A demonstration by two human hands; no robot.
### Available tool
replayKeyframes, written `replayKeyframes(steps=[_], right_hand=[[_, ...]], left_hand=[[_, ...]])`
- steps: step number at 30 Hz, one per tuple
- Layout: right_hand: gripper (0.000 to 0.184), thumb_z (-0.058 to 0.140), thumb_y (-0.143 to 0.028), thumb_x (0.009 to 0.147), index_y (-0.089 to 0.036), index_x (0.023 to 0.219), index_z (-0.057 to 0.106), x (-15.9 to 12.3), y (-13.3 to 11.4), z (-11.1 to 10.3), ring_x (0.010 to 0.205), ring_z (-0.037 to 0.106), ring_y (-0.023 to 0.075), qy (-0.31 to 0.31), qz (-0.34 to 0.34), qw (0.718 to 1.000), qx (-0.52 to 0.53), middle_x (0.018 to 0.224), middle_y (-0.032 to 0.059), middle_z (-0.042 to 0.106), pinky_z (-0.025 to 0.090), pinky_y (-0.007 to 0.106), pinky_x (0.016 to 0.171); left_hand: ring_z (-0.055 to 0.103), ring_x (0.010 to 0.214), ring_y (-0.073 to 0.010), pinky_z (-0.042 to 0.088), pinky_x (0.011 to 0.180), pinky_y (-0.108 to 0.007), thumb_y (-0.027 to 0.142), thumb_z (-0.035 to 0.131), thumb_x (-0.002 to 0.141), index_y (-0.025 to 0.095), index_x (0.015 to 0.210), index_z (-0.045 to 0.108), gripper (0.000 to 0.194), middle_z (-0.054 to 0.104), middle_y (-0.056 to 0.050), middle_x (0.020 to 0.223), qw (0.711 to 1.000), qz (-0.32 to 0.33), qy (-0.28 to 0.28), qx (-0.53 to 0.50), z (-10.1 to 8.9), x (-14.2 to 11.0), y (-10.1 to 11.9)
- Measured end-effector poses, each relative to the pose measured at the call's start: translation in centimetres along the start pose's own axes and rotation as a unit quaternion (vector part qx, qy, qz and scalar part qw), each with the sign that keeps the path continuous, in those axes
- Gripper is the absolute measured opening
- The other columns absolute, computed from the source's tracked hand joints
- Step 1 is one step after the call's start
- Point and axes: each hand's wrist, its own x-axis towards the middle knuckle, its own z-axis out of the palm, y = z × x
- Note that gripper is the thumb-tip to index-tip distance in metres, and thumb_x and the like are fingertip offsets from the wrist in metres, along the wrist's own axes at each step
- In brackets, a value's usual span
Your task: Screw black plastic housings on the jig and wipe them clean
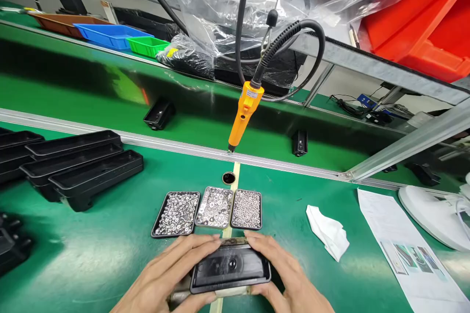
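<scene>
Both my hands grip a black plastic housing (230, 268) lying flat on the green bench at the bottom centre. My left hand (172, 274) holds its left end, fingers along the far edge. My right hand (288, 274) holds its right end the same way. Just beyond the housing sit three small trays of metal hardware: screws (176, 214), washers (215, 207) and small nuts (247, 209). An orange electric screwdriver (244, 115) hangs on its cable above the trays.
Stacked black housings (79, 164) lie at the left. A crumpled white cloth (328, 231) and a printed sheet (404, 249) lie to the right, a white object (435, 212) at far right. Black parts (159, 115) ride the conveyor belt beyond the rail. Coloured bins stand behind.
</scene>
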Motion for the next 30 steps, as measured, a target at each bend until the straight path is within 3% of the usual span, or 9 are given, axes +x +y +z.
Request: replayKeyframes(steps=[3, 7, 11, 20, 24, 30], right_hand=[[0.063, 0.059, -0.05, 0.102, -0.045, 0.157, 0.03, 0.3, 0.2, -0.1, 0.149, 0.033, 0.0328, -0.001, -0.033, 0.999, 0.005, 0.162, -0.001, 0.035, 0.042, 0.054, 0.117], [0.07, 0.058, -0.059, 0.1, -0.04, 0.16, 0.027, 1.2, 0.9, 0.4, 0.148, 0.035, 0.0346, 0.019, -0.123, 0.992, 0.02, 0.163, 0.0052, 0.032, 0.039, 0.054, 0.119], [0.062, 0.047, -0.06, 0.104, -0.038, 0.159, 0.027, 2.1, 1.7, 1.0, 0.146, 0.037, 0.033, 0.035, -0.18, 0.982, 0.048, 0.159, 0.007, 0.038, 0.041, 0.054, 0.117], [0.058, 0.049, -0.052, 0.106, -0.036, 0.158, 0.029, 2.3, 1.7, 0.8, 0.144, 0.038, 0.0322, 0.044, -0.204, 0.976, 0.058, 0.157, 0.0077, 0.043, 0.037, 0.056, 0.118], [0.057, 0.047, -0.053, 0.107, -0.035, 0.157, 0.03, 2.5, 1.6, 1.0, 0.142, 0.041, 0.0322, 0.051, -0.218, 0.972, 0.069, 0.154, 0.009, 0.045, 0.038, 0.056, 0.117], [0.06, 0.051, -0.051, 0.106, -0.032, 0.158, 0.029, 2.8, 1.2, 1.3, 0.142, 0.042, 0.0324, 0.081, -0.239, 0.966, 0.059, 0.155, 0.0116, 0.043, 0.041, 0.055, 0.115]], left_hand=[[0.064, 0.124, -0.0275, 0.056, 0.102, -0.04, 0.052, 0.066, 0.094, 0.034, 0.151, 0.043, 0.064, 0.062, -0.004, 0.14, 0.999, 0.025, -0.015, 0.015, -0.5, 0.4, 0.4], [0.058, 0.131, -0.0205, 0.043, 0.116, -0.038, 0.046, 0.057, 0.101, 0.037, 0.149, 0.042, 0.051, 0.059, 0.002, 0.144, 1.0, -0.002, -0.005, -0.006, -0.9, 1.0, 1.4], [0.06, 0.129, -0.0225, 0.045, 0.116, -0.038, 0.045, 0.064, 0.098, 0.037, 0.145, 0.049, 0.05, 0.061, 0.002, 0.142, 0.999, -0.015, 0.01, -0.038, -0.8, 1.3, 1.8], [0.063, 0.125, -0.0253, 0.051, 0.11, -0.038, 0.038, 0.07, 0.095, 0.029, 0.143, 0.049, 0.054, 0.064, -0.005, 0.138, 0.998, 0.049, 0.0, -0.043, -0.4, 1.9, 0.9], [0.06, 0.128, -0.0265, 0.051, 0.11, -0.041, 0.036, 0.068, 0.097, 0.028, 0.144, 0.047, 0.051, 0.064, -0.007, 0.138, 0.996, 0.046, -0.006, -0.075, -0.2, 2.0, 0.9], [0.061, 0.126, -0.0245, 0.051, 0.109, -0.036, 0.038, 0.072, 0.094, 0.03, 0.142, 0.048, 0.054, 0.064, -0.004, 0.137, 0.996, 0.041, -0.003, -0.073, -0.1, 1.7, 0.5]])
